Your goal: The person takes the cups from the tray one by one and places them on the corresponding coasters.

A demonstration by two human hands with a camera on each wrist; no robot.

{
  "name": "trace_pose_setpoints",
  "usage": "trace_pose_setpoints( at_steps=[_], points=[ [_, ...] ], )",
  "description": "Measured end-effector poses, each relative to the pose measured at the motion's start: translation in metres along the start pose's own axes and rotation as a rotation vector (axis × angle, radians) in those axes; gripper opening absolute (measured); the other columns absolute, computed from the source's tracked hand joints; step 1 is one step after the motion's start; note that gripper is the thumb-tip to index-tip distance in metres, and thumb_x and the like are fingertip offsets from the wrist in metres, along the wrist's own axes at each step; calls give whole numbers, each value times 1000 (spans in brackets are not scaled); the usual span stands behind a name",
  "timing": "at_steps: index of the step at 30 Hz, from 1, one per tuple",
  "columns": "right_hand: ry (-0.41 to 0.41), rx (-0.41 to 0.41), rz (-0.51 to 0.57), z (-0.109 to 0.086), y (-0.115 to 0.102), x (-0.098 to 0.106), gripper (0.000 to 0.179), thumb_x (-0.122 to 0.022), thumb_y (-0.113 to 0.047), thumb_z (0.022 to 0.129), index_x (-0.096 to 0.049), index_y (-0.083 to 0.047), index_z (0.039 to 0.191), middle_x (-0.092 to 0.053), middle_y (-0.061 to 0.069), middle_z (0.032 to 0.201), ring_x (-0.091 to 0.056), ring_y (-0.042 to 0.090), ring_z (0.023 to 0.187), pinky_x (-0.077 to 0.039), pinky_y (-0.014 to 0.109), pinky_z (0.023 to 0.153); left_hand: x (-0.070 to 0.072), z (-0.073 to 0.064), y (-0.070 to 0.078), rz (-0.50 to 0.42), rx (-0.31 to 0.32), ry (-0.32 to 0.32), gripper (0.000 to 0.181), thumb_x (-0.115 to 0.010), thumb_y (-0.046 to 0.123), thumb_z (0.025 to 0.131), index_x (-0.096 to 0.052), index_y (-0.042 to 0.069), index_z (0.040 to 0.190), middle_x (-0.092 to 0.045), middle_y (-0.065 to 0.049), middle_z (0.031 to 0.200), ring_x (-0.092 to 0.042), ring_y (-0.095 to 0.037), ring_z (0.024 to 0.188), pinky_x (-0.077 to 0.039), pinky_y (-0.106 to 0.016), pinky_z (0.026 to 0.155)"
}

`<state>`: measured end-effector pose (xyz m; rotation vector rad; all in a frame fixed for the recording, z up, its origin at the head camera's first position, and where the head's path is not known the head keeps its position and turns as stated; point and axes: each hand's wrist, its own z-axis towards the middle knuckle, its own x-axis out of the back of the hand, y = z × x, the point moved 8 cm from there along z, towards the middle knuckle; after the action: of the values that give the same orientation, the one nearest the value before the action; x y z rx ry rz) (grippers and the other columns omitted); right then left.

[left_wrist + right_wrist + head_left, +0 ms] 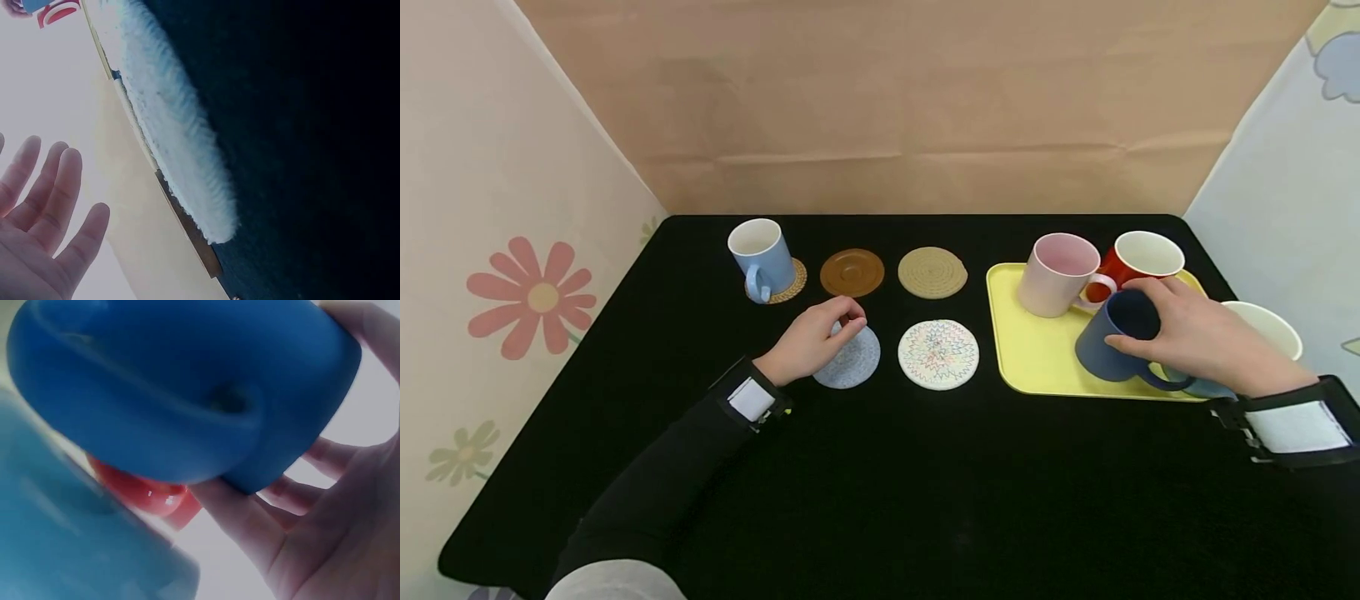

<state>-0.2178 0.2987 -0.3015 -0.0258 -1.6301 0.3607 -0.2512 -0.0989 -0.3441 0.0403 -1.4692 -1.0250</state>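
The right hand (1206, 335) was clamped on the dark blue mug (1099, 350) by its body, probably for steadiness, at the near side of the yellow tray (1033, 360). The left hand (807, 340), fingers loosely apart, was near the grey coaster (854, 364). Farther stood the pink mug (1051, 282).

On the black counter (925, 492), a light blue mug (769, 262) stands at back left on a tan woven coaster (800, 279). Rightward follow a brown round coaster (852, 272) and a beige woven coaster (932, 272); before them lie a grey-blue round coaster (853, 367) and a white patterned coaster (938, 355). Right of these, a yellow rectangular tray (1026, 358) bears a pink mug (1049, 283) at back left and a red mug (1117, 271) right of it. In front, left of a pale teal mug (1270, 325), the right grip (1198, 333) holds a dark blue mug (1099, 346).
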Motion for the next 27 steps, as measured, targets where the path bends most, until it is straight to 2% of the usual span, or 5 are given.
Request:
trace_pose_setpoints(
  at_steps=[6,11,18,27],
  points=[
    [-13,-22,16,6,-13,-2,86,-74,-54,80,-42,6,133,-41,33,125,-48,48,102,-45,63,80,0,0,1,-6,0,1,21,-50,27,103,-62,10,109,-61,-1,100,-57,-15,92,-49,-36,78],
    [-2,-10,9,12,-30,-4,84,-74,-52,80,-43,4,134,-43,33,123,-51,48,100,-47,61,80,-1,1,1,-33,-9,2,21,-50,27,103,-62,10,109,-61,-2,100,-57,-15,92,-50,-42,80],
    [-5,29,-3,19,-52,-8,87,-76,-50,78,-36,2,136,-46,34,115,-58,43,83,-54,53,65,-3,1,3,-29,-14,5,21,-50,27,103,-62,10,109,-60,0,99,-57,-14,89,-49,-35,75],
    [-8,19,-7,27,-68,-13,85,-75,-51,78,-38,2,133,-44,32,125,-62,37,78,-56,49,65,-4,2,5,-51,-7,-3,20,-50,26,103,-62,10,109,-61,0,100,-57,-14,92,-50,-38,78]
  ],
)
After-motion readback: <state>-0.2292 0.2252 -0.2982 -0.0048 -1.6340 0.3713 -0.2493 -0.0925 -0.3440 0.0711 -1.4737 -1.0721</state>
